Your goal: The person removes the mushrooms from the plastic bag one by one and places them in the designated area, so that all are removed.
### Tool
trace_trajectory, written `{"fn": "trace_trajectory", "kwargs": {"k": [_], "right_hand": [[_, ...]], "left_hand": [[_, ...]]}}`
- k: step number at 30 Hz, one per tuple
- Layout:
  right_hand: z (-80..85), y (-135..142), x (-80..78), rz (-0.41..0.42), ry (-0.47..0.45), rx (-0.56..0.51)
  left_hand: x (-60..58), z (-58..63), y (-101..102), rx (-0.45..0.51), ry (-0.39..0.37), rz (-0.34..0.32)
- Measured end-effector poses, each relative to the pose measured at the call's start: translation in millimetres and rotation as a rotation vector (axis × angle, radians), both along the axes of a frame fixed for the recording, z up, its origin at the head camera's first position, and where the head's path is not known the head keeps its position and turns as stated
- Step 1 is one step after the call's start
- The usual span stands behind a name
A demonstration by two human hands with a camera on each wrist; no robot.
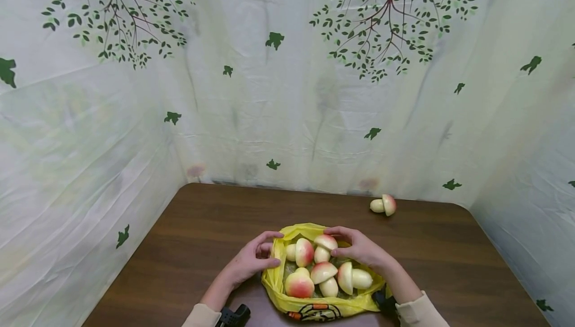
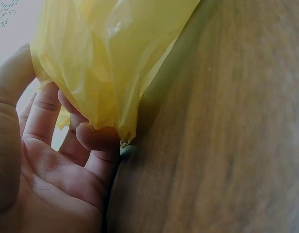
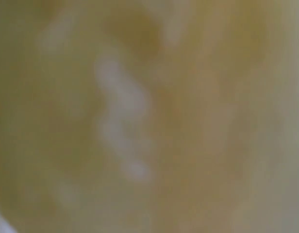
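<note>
A yellow plastic bag [image 1: 323, 310] stands with its mouth spread wide on the table, several toy mushrooms inside. These have pale stems and cream caps blushed red. At the bag's left side my left hand [image 1: 251, 259] holds the rim; the left wrist view shows its curled fingers against the crinkled yellow plastic [image 2: 110, 63]. Over the far right rim reaches my right hand [image 1: 359, 247], thumb and fingers pinching the cap of a toy mushroom [image 1: 322, 253] at the back of the bag. Blurred yellow plastic [image 3: 140, 116] fills the right wrist view.
Another toy mushroom [image 1: 383, 205] lies on its side near the far right edge of the brown wooden table [image 1: 215, 217]. Pale cloth [image 1: 296, 112] printed with leaves and branches hangs behind the table and along both sides.
</note>
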State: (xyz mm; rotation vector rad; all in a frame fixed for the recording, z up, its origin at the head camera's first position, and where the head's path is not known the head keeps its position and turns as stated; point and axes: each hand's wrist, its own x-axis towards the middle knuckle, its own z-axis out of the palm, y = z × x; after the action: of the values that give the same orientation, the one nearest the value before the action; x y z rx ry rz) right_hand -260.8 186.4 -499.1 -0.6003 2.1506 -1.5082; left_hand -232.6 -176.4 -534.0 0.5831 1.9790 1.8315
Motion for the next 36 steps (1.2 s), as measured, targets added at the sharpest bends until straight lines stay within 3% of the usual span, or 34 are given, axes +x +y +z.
{"fn": "trace_trajectory", "kwargs": {"k": [14,27,36], "right_hand": [[3.4,-0.1,2.7,-0.018,-0.003,-0.016],[19.2,6.2,5.0,-0.063,0.041,-0.023],[29.7,16.8,4.5,-0.065,0.081,-0.082]], "left_hand": [[-0.3,0.0,0.6,-0.005,-0.008,0.0],[-0.9,-1.0,0.3,0.003,-0.002,-0.009],[0.1,1.1,0.4,-0.01,0.0,-0.001]]}}
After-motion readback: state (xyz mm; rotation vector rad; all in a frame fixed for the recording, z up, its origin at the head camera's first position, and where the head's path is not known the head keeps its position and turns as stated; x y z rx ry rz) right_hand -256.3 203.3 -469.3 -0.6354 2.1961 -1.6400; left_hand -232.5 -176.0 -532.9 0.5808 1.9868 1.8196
